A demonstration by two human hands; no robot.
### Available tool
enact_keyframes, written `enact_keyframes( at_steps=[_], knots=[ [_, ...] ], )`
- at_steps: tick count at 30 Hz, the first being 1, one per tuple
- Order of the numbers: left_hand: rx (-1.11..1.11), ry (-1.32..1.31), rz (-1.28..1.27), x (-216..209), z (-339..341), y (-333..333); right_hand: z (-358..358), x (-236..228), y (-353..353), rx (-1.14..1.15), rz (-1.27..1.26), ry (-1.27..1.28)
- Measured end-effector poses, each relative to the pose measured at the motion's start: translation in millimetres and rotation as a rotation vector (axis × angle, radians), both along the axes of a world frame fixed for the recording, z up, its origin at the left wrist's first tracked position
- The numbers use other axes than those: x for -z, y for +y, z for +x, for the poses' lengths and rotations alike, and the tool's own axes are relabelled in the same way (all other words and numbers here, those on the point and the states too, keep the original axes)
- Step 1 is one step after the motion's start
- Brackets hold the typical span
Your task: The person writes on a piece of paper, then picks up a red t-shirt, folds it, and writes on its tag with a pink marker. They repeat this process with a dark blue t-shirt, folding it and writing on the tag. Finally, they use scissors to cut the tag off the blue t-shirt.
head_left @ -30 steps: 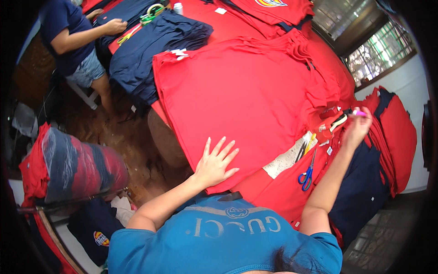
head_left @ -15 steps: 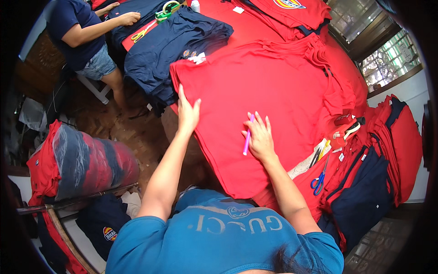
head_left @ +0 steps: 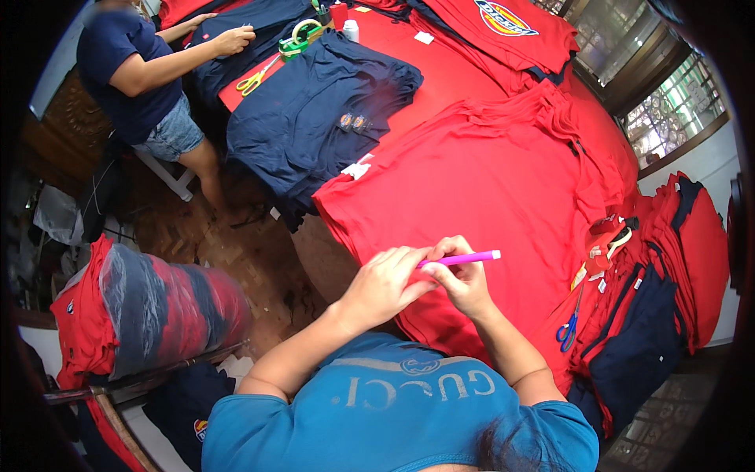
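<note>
A stack of red shirts [head_left: 464, 189] lies spread on the table before me. Over its near edge, my right hand [head_left: 465, 287] is closed round a pink-purple pen [head_left: 470, 258], whose pale end points right. My left hand [head_left: 383, 285] meets it at the pen's other end, fingers bent and pressed together. What those left fingers grip is hidden between the two hands. Left of the red stack lies a pile of navy shirts [head_left: 307, 130], with small logo labels [head_left: 354, 123] on it.
A co-worker [head_left: 145, 71] handles navy cloth at the far left. Yellow scissors [head_left: 255, 79], a green tape dispenser [head_left: 293, 49] and a white bottle [head_left: 351, 31] sit at the back. Blue-handled scissors [head_left: 566, 333] lie at right near folded garments [head_left: 641, 338]. A plastic-wrapped bundle [head_left: 169, 303] stands left.
My left hand has left the red stack's left edge and come to the pen in my right hand. The pen has turned from upright to nearly level. The view has shifted slightly.
</note>
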State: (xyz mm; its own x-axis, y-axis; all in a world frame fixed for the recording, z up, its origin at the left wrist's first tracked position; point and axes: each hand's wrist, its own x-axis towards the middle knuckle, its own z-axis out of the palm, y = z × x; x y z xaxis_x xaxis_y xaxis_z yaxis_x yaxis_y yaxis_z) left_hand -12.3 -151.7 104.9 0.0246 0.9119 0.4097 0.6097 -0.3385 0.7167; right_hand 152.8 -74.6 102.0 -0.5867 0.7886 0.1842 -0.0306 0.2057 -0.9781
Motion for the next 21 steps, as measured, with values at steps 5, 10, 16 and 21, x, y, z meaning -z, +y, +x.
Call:
enact_keyframes(
  at_steps=[5,10,16,21],
  knots=[
    [0.061,-0.098,-0.165,-10.4,-21.0,-11.1,-5.8,-19.1,42.0,-0.091,-0.170,0.398],
    [-0.127,-0.315,-0.260,16.2,-60.4,-2.7,10.5,-77.4,123.5,0.106,0.119,0.605],
    [-0.605,0.036,-0.051,50.9,-92.3,101.1,-107.2,-27.3,120.4,0.027,0.039,0.395],
    [-0.632,-0.463,-0.206,102.8,-125.7,118.2,-146.5,98.1,116.1,0.079,-0.113,0.247]
  ],
)
